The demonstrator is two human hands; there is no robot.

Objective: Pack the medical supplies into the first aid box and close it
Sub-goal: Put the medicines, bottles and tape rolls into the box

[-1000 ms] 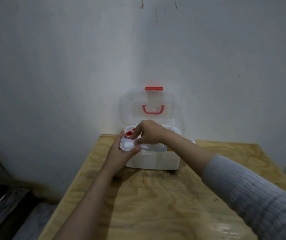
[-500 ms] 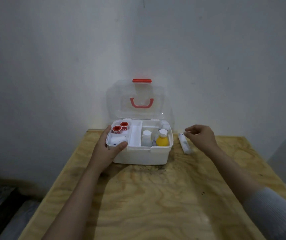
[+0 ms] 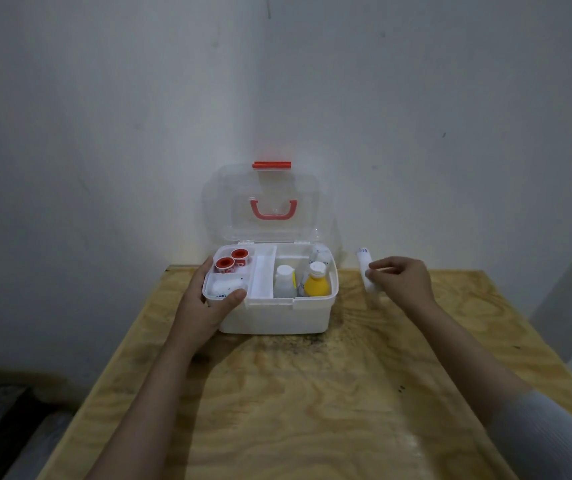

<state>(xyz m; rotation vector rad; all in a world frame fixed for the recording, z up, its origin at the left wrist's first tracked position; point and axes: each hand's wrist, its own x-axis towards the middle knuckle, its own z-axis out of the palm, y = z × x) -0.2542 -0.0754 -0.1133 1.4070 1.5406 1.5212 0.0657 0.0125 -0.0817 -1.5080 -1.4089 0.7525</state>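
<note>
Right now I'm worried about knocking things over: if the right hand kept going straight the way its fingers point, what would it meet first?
The right hand points left, already touching the white roll; beyond that, probably the first aid box wall, though depth is unclear.

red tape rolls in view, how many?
2. One red tape roll sits front-left in the box's rear-left tray compartment, the other touching it behind-right. More may be hidden beneath.
</note>
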